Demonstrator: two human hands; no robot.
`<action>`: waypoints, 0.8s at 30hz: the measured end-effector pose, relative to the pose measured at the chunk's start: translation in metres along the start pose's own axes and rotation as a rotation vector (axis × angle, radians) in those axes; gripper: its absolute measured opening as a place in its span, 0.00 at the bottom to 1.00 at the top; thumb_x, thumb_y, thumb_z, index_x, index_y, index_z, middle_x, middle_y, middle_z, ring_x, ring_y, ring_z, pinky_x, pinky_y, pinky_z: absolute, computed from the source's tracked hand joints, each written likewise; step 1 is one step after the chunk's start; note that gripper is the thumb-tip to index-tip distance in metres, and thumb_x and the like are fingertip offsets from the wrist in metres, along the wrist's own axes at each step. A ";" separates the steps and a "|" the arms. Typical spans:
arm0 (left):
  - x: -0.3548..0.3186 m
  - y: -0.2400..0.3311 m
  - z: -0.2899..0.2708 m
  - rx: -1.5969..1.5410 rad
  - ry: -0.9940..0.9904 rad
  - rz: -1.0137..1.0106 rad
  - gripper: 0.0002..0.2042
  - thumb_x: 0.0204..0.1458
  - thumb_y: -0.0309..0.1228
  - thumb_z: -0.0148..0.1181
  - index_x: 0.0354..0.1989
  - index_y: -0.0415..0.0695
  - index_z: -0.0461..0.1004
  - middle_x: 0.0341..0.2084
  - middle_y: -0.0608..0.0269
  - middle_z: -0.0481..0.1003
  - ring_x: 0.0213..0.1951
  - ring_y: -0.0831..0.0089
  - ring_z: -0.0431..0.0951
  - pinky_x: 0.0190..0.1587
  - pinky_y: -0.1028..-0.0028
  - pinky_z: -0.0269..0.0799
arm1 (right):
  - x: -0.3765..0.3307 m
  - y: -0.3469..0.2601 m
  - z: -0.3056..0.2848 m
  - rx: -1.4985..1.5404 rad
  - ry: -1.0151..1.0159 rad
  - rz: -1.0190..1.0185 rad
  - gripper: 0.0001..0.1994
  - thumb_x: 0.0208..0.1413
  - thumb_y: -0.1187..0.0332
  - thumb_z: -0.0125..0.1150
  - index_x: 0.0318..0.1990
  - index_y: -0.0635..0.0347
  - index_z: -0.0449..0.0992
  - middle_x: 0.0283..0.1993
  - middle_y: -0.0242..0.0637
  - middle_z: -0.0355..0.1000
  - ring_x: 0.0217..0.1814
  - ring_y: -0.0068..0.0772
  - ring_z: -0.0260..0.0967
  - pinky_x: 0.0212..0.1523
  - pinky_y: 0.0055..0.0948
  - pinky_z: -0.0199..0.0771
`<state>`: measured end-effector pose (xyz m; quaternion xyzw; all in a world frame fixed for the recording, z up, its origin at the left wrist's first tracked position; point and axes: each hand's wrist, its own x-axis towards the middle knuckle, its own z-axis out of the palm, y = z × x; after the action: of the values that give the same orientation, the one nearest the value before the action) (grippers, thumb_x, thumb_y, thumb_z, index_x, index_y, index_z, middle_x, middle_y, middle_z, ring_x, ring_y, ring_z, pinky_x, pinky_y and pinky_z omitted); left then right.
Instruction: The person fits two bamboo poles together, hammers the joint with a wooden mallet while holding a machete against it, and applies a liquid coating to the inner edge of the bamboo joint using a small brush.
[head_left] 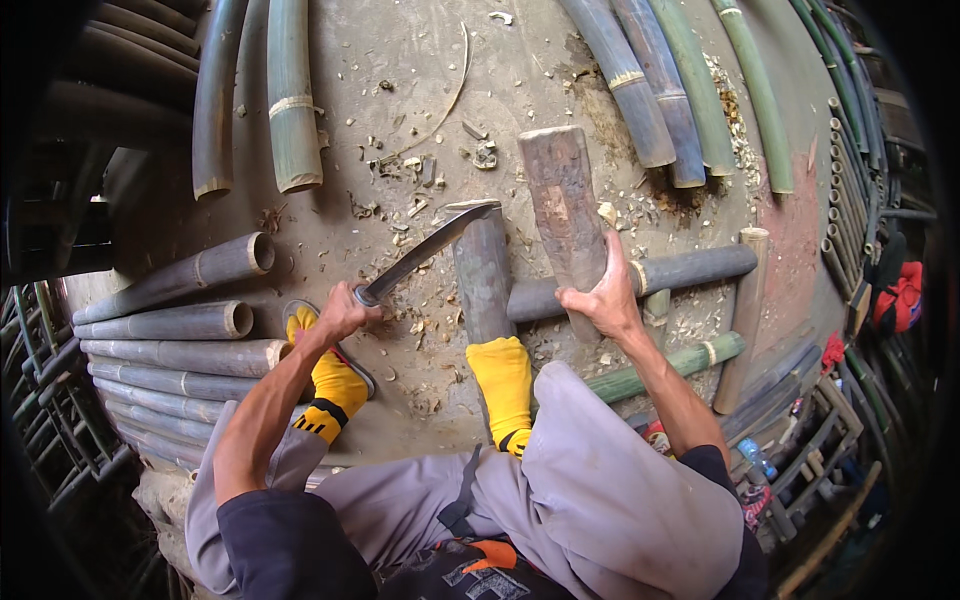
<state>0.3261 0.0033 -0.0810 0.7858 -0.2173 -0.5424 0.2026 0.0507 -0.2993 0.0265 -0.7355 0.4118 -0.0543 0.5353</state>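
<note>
My left hand (345,314) is closed round the handle of a machete (425,250). Its dark blade slants up and right, with the tip over the far end of a short bamboo piece (485,280); I cannot tell whether they touch. My right hand (612,300) grips a thick, worn wooden mallet (560,195) near its narrow end, the wide end pointing away from me. Below that mallet a dark bamboo pole (700,268) lies crosswise, one end against the short piece. A foot in a yellow sock (500,385) is at the near end of the short piece.
Cut bamboo poles (230,262) are stacked at left, with more poles (690,90) at the far side. A green bamboo pole (670,368) and an upright-lying pole (745,320) are by my right arm. Chips litter the floor (400,130). A plastic bottle (757,458) lies at lower right.
</note>
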 end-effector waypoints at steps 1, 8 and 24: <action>-0.001 -0.001 0.004 0.025 0.041 0.019 0.17 0.34 0.35 0.65 0.33 0.37 0.77 0.20 0.55 0.76 0.23 0.65 0.78 0.30 0.66 0.73 | -0.008 0.000 -0.001 -0.007 -0.019 0.013 0.39 0.29 0.65 0.71 0.52 0.69 0.59 0.45 0.51 0.70 0.47 0.41 0.69 0.51 0.36 0.68; -0.025 0.050 -0.047 0.803 0.602 0.530 0.14 0.36 0.30 0.63 0.34 0.44 0.70 0.24 0.55 0.73 0.30 0.58 0.76 0.37 0.63 0.70 | -0.063 0.015 0.014 -0.110 0.068 0.035 0.43 0.36 0.62 0.74 0.60 0.66 0.56 0.50 0.54 0.70 0.52 0.48 0.71 0.54 0.40 0.69; -0.040 0.024 -0.020 0.776 0.368 0.589 0.11 0.36 0.29 0.62 0.27 0.45 0.65 0.21 0.58 0.70 0.27 0.56 0.74 0.30 0.61 0.70 | -0.108 0.029 0.036 -0.175 -0.015 0.293 0.40 0.39 0.71 0.70 0.62 0.57 0.55 0.51 0.52 0.71 0.54 0.50 0.70 0.54 0.40 0.69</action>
<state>0.3296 0.0073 -0.0301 0.7910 -0.5750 -0.1950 0.0753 -0.0173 -0.2038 0.0260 -0.7118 0.5138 0.0657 0.4744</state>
